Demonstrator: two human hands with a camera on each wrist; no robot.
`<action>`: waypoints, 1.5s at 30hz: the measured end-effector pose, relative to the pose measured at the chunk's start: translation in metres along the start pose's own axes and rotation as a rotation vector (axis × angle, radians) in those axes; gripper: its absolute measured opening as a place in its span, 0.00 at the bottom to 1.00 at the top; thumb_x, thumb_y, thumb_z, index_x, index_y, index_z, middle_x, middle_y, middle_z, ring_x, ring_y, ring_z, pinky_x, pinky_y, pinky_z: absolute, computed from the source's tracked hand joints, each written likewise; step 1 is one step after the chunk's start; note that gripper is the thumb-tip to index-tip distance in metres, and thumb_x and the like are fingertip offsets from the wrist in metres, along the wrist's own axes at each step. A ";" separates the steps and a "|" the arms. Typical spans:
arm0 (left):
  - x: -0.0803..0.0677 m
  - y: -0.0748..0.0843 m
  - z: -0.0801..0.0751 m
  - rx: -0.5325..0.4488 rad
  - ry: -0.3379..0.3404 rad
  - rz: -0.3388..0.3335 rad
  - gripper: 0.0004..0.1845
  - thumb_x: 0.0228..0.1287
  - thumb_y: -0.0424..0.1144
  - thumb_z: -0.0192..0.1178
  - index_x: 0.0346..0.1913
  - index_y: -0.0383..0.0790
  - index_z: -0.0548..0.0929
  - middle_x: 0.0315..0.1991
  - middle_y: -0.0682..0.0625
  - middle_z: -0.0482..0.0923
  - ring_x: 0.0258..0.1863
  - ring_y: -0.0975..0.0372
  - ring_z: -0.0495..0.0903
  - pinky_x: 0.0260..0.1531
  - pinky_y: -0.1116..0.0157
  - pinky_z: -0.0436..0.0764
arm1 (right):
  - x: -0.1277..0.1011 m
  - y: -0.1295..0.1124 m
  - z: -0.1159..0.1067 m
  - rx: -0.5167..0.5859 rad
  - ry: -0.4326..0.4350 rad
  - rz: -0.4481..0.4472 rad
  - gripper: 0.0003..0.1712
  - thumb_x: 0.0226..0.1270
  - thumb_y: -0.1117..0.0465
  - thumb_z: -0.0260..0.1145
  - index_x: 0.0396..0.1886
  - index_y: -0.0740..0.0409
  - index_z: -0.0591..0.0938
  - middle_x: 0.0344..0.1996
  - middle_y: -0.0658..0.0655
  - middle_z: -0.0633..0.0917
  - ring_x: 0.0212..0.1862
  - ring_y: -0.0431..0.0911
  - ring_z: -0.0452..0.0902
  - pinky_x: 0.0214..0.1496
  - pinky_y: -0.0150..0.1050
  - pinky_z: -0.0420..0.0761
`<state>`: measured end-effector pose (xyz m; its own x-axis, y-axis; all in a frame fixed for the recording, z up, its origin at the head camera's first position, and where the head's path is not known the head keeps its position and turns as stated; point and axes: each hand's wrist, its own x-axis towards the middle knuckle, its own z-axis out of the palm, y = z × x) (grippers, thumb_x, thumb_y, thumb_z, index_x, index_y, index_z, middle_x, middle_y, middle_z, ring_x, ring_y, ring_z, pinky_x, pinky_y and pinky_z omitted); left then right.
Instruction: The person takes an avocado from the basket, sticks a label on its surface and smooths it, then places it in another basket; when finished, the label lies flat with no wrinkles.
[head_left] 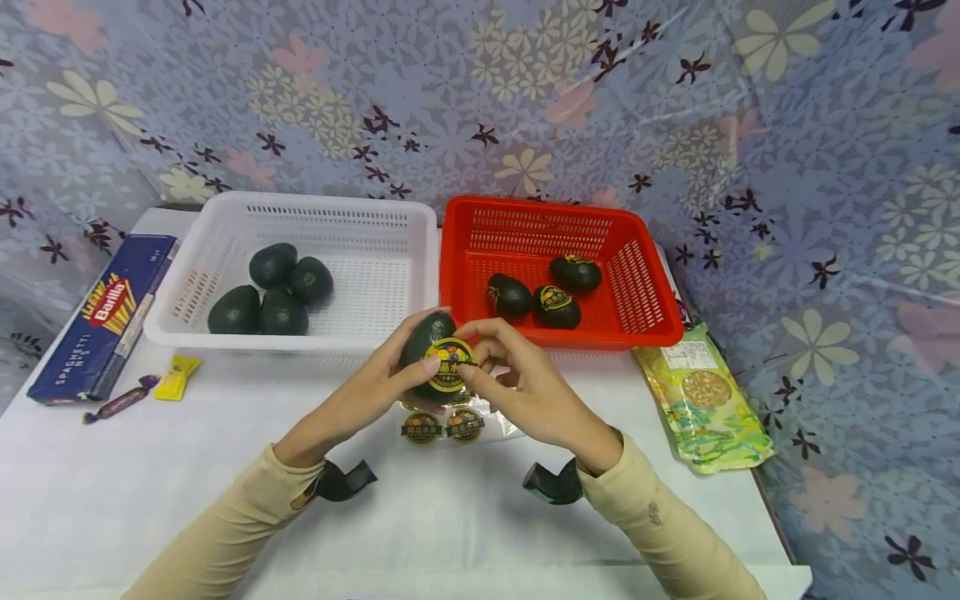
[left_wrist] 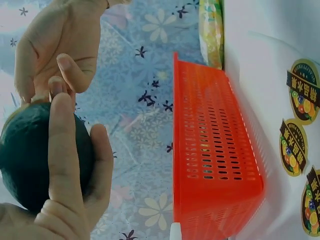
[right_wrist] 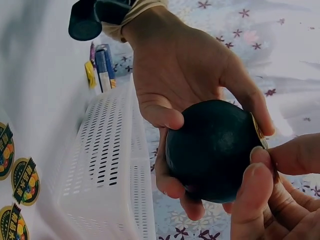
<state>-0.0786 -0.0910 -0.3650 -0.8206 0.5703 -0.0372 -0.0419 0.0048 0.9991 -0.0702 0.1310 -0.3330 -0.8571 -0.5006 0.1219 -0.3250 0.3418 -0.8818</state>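
Observation:
My left hand [head_left: 390, 375] grips a dark green avocado [head_left: 429, 350] above the white table, its fingers curled round it [right_wrist: 210, 150]. My right hand [head_left: 510, 379] pinches a round yellow and black sticker [head_left: 448, 365] against the avocado's front. A sheet with more of these stickers [head_left: 442, 425] lies on the table just below. The white basket [head_left: 420, 225] holds several plain avocados [head_left: 272, 292]. In the red basket [head_left: 645, 275] lie three avocados with stickers [head_left: 555, 307].
A blue spaghetti box [head_left: 105, 312] lies at the left edge, with a yellow candy [head_left: 176, 377] and a purple candy [head_left: 120, 402] beside it. A colourful snack bag [head_left: 705, 400] lies right of the red basket. A flowered cloth hangs behind.

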 end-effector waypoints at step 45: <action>0.007 -0.004 -0.003 -0.060 -0.062 -0.058 0.32 0.75 0.43 0.45 0.78 0.46 0.51 0.59 0.31 0.71 0.45 0.53 0.85 0.48 0.52 0.87 | -0.012 0.045 -0.011 0.211 0.094 0.020 0.08 0.71 0.67 0.63 0.31 0.65 0.84 0.23 0.50 0.84 0.25 0.42 0.77 0.30 0.35 0.81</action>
<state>-0.0857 -0.0897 -0.3694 -0.7789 0.6204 -0.0917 -0.1240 -0.0090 0.9922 -0.0788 0.1617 -0.3690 -0.8992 -0.4156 0.1367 -0.2251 0.1715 -0.9591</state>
